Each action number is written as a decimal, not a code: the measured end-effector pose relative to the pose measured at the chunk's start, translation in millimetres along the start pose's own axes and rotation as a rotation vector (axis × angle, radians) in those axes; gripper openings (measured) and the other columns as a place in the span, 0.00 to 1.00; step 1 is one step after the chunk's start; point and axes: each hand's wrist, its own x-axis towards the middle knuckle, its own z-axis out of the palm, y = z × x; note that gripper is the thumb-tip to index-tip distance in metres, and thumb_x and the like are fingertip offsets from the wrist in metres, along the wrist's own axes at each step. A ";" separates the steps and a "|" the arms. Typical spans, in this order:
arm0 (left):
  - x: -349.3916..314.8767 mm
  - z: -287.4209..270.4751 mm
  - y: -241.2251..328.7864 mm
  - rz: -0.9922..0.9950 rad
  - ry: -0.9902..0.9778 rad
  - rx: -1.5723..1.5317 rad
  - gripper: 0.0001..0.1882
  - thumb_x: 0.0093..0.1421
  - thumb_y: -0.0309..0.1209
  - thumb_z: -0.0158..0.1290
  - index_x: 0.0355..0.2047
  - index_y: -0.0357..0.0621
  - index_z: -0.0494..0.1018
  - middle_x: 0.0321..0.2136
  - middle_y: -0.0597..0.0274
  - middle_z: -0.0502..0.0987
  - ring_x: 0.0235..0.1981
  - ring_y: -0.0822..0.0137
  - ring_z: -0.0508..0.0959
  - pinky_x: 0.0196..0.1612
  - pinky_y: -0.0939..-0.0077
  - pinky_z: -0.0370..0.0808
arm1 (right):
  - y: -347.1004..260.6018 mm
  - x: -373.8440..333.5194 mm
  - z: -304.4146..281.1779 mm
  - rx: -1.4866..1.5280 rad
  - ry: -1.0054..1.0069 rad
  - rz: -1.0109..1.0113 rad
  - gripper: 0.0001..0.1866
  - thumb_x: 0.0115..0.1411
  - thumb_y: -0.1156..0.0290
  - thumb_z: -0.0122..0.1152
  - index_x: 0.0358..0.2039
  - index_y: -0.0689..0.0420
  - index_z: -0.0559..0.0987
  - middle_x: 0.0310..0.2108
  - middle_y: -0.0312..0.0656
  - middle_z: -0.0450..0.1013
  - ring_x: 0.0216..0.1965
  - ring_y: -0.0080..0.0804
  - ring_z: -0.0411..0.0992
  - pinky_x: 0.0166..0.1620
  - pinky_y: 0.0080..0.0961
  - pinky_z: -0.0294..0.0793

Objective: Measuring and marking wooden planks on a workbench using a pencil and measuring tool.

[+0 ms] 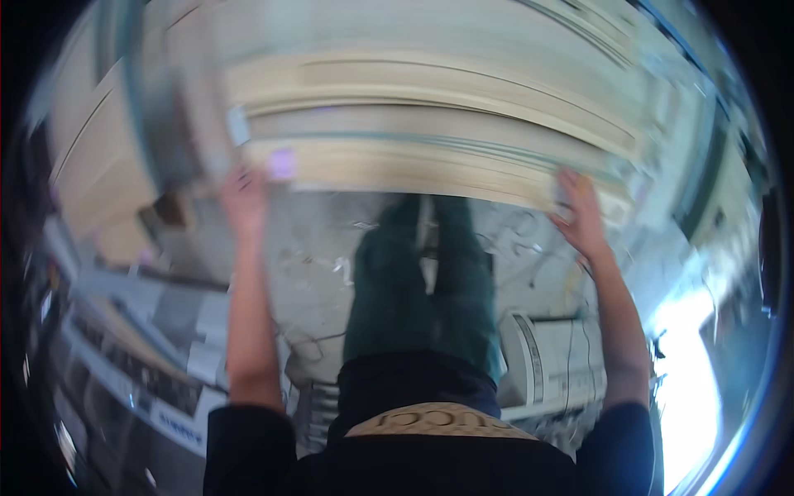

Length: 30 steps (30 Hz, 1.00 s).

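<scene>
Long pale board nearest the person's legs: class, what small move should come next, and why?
Probably settle the right hand into a firmer grip on the long pale board: its thumb looks spread from its fingers, while the left hand is near the other end. Blur hides whether either hand is closed on it.

The left forearm [255, 306] and right forearm [619, 306] extend forward, well apart. The left hand [246, 188] (blurred in outline) continues its forearm's line; the right hand [584, 217] angles inward, thumb [562, 221] separated from the fingers [571, 182].
</scene>
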 end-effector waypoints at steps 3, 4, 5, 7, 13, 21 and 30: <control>16.7 -42.3 -48.5 -0.006 -0.039 -0.175 0.29 0.67 0.35 0.64 0.63 0.28 0.71 0.47 0.48 0.84 0.48 0.62 0.83 0.54 0.68 0.79 | 1.8 20.4 19.2 0.116 0.094 -0.106 0.50 0.44 0.66 0.85 0.69 0.53 0.71 0.71 0.50 0.66 0.71 0.57 0.63 0.71 0.50 0.63; 12.0 -43.5 -44.9 -0.024 -0.034 -0.192 0.29 0.67 0.33 0.63 0.63 0.30 0.71 0.51 0.47 0.82 0.49 0.63 0.82 0.53 0.68 0.79 | 0.2 20.0 17.9 0.135 0.160 -0.137 0.43 0.51 0.62 0.82 0.67 0.53 0.73 0.69 0.49 0.68 0.69 0.55 0.65 0.70 0.50 0.65; 7.8 -37.9 -32.4 -0.073 -0.005 -0.233 0.28 0.67 0.33 0.63 0.63 0.31 0.72 0.52 0.47 0.82 0.50 0.58 0.82 0.54 0.65 0.78 | -3.8 14.3 16.9 0.160 0.212 -0.075 0.38 0.55 0.62 0.79 0.65 0.53 0.74 0.68 0.49 0.70 0.68 0.54 0.67 0.69 0.49 0.66; 4.1 -24.7 6.2 0.347 0.164 0.343 0.29 0.68 0.38 0.62 0.63 0.31 0.72 0.54 0.44 0.81 0.58 0.51 0.79 0.63 0.59 0.73 | 8.8 -15.4 9.2 0.212 0.370 0.115 0.30 0.62 0.63 0.73 0.63 0.55 0.76 0.65 0.48 0.73 0.67 0.53 0.69 0.68 0.46 0.68; -106.0 83.8 218.2 0.753 -0.176 0.148 0.33 0.63 0.37 0.64 0.65 0.36 0.71 0.59 0.43 0.75 0.61 0.44 0.73 0.68 0.51 0.66 | 76.5 -99.1 35.2 0.430 0.930 0.816 0.17 0.70 0.69 0.64 0.58 0.59 0.79 0.50 0.46 0.81 0.53 0.36 0.79 0.58 0.32 0.76; -228.2 249.8 396.0 1.183 -0.598 0.110 0.49 0.48 0.37 0.75 0.70 0.43 0.66 0.64 0.51 0.69 0.65 0.45 0.67 0.68 0.49 0.63 | 114.7 -107.6 62.4 0.660 1.033 0.972 0.17 0.68 0.69 0.70 0.54 0.61 0.81 0.45 0.42 0.82 0.45 0.27 0.80 0.51 0.25 0.79; -244.6 293.0 415.8 1.151 -0.652 0.220 0.52 0.44 0.35 0.77 0.69 0.41 0.66 0.62 0.52 0.68 0.61 0.47 0.69 0.66 0.50 0.63 | 129.2 -107.5 74.7 0.834 1.113 1.003 0.13 0.65 0.75 0.73 0.48 0.61 0.82 0.43 0.38 0.83 0.41 0.22 0.80 0.47 0.22 0.79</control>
